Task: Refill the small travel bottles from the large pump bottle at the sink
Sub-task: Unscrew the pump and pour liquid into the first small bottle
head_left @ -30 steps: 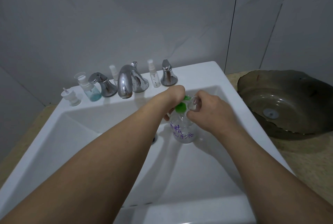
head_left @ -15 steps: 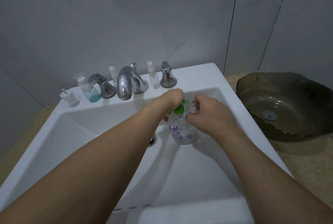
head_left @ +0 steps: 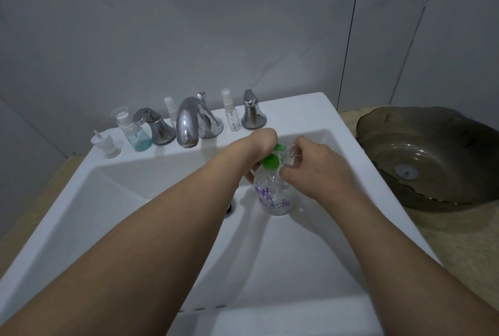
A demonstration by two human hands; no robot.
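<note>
Head view looks down into a white sink [head_left: 129,216] where both forearms reach forward over the basin. Standing in the basin, right of the drain [head_left: 230,207], is the large pump bottle [head_left: 274,195], clear plastic with purple handwriting on its side and a green pump head [head_left: 270,160] on top. The left hand [head_left: 260,143] is bent down at the wrist over the pump head, and its fingers are mostly hidden behind the wrist, so I cannot tell whether they grasp the pump or only press on it. The right hand [head_left: 310,168] has its fingers curled round a small clear travel bottle [head_left: 293,156], held just beside the pump head with its thumb low against the large bottle's shoulder.

Along the back ledge of the sink stand a chrome faucet [head_left: 189,123] with a chrome handle on either side, the left handle [head_left: 155,126] and the right handle [head_left: 252,112]. A small spray bottle [head_left: 231,114] stands between the faucet and the right handle, and another spray bottle [head_left: 170,108] shows partly behind the faucet. Farther left is a pump bottle with a little blue liquid [head_left: 135,130], and at the ledge's left end a loose white pump cap [head_left: 106,143]. To the right of the sink, a dark glass basin [head_left: 432,157] sits on the speckled table [head_left: 459,241].
</note>
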